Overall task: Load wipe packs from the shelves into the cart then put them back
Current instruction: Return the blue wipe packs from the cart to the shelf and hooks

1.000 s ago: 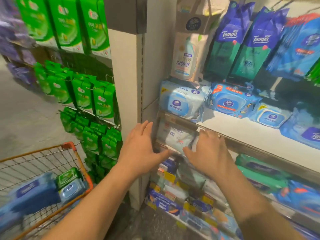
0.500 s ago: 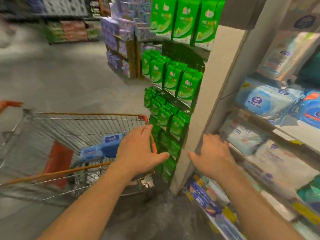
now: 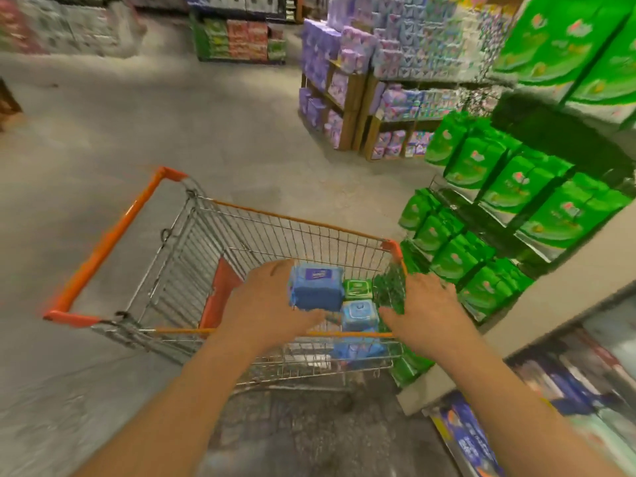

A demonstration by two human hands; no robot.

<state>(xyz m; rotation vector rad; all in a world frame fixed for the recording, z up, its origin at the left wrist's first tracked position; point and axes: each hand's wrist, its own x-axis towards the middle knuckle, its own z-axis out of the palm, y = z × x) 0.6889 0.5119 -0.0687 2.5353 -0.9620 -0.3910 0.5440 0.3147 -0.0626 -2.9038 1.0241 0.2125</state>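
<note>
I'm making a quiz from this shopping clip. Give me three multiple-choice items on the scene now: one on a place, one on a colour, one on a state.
1. Where is the small green pack?
A. in the cart
B. on the floor
C. on a shelf

2. What colour is the cart handle?
A. blue
B. orange
C. black

3. How are the two hands?
A. each grips a pack
B. both grip the handle
C. both open, holding nothing

Answers:
1. A, it lies among blue packs inside the cart.
2. B, the bar on the cart's far left end is orange.
3. C, the left hand and right hand reach over the near rim with relaxed fingers.
</note>
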